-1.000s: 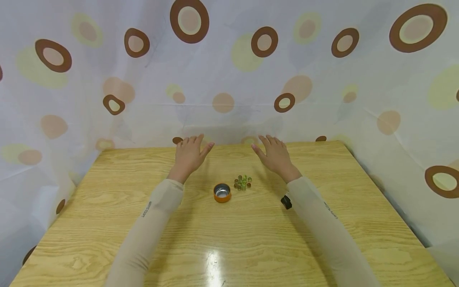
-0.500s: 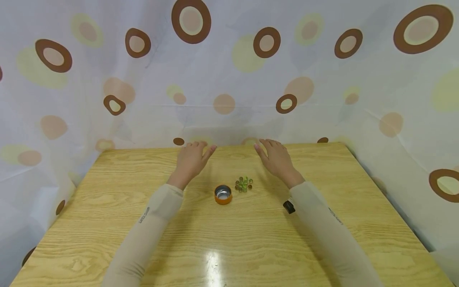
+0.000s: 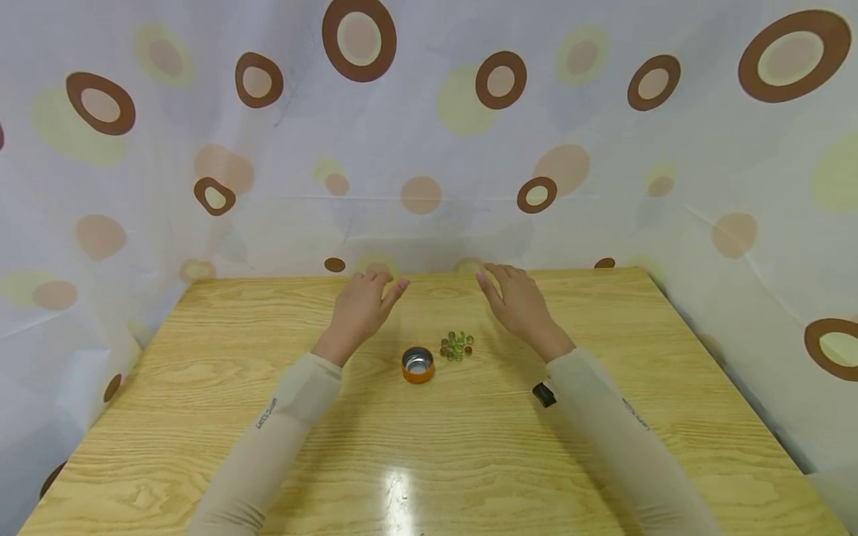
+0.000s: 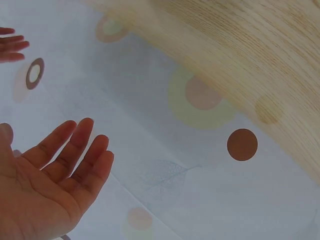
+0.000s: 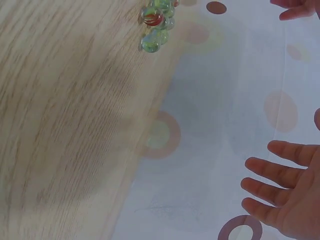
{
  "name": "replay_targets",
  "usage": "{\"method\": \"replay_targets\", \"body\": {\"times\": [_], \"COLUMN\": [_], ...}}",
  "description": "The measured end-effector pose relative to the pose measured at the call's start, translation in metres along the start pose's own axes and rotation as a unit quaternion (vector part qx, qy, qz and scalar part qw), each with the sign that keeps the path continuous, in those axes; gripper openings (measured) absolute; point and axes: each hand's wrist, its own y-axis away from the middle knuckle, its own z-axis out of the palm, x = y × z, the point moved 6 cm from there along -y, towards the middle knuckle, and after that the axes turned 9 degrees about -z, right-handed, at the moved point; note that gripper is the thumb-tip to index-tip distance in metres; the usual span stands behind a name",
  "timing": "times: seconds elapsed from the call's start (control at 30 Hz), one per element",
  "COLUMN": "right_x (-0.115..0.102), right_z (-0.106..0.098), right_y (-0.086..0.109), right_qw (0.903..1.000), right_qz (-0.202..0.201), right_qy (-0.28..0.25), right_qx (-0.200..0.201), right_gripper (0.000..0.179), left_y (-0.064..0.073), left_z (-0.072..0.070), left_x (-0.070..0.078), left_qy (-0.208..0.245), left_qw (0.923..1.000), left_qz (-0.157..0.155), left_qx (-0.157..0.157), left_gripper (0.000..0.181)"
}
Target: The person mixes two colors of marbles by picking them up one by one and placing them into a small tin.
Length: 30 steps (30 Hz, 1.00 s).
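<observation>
Both hands hover above the far half of the table with nothing in them. In the head view my left hand (image 3: 360, 307) is left of and beyond a small orange cup (image 3: 418, 374) with a shiny metal inside. My right hand (image 3: 521, 305) is to the right of and beyond a cluster of glass marbles (image 3: 457, 347). Green and reddish swirls show in the marbles (image 5: 152, 16) in the right wrist view. The left wrist view shows my left palm (image 4: 42, 195) with its fingers spread loosely. The right fingers (image 5: 272, 171) are likewise apart and relaxed.
A wooden table (image 3: 429, 447) spans the view. A pale curtain (image 3: 415, 134) with brown and yellow circles hangs behind it and along both sides. A small black object (image 3: 544, 394) shows at the right sleeve's cuff.
Both hands have dropped slightly in the head view and drawn back a little toward the body. The left fingers look more bent. The cup and marbles stay put on the table.
</observation>
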Motion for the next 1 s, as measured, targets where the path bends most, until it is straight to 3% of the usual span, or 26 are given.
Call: {"method": "replay_targets", "body": {"times": [0.33,0.77,1.0], "right_x": [-0.008,-0.013,-0.013], "right_z": [0.001,0.009,0.008], "right_y": [0.004,0.011,0.016], "right_qw": [0.9999,0.9998,0.9998], "right_qz": [-0.005,-0.013,-0.016], "right_qy": [-0.014,-0.012,-0.013], "right_qx": [0.006,0.0,0.003], "right_gripper": [0.052,0.05,0.051], "left_y": [0.005,0.017,0.023], "left_z": [0.003,0.01,0.017], "left_x": [0.0,0.007,0.013], "left_qy": [0.012,0.03,0.052], "left_qw": [0.9996,0.9986,0.996], "left_qz": [-0.008,0.01,0.021], "left_qx": [-0.025,-0.043,-0.07], "left_gripper": [0.061,0.06,0.053]}}
